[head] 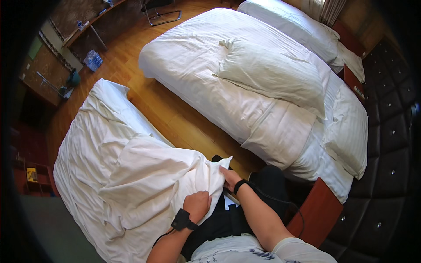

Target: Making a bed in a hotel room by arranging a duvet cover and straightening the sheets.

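Observation:
A rumpled white duvet or bed cover (141, 184) lies over the near bed, its folds running towards the person. My left hand (197, 205) is closed in a fist on the edge of this cover, with a black device strapped to the wrist. Further forward and to the right, my right hand (231, 177) grips the same cover close to its pointed corner, fingers partly hidden by the cloth. A black band with a cable is round the right wrist. Both hands are above the person's dark trousers.
Across a strip of wooden floor (177, 121) stands a second bed (190, 59) with white pillows (269, 72). A third bed (289, 26) is beyond it. A red-brown wooden panel (315, 213) and a dark padded headboard wall (391, 141) are at the right. Bagged bottles (93, 60) stand at upper left.

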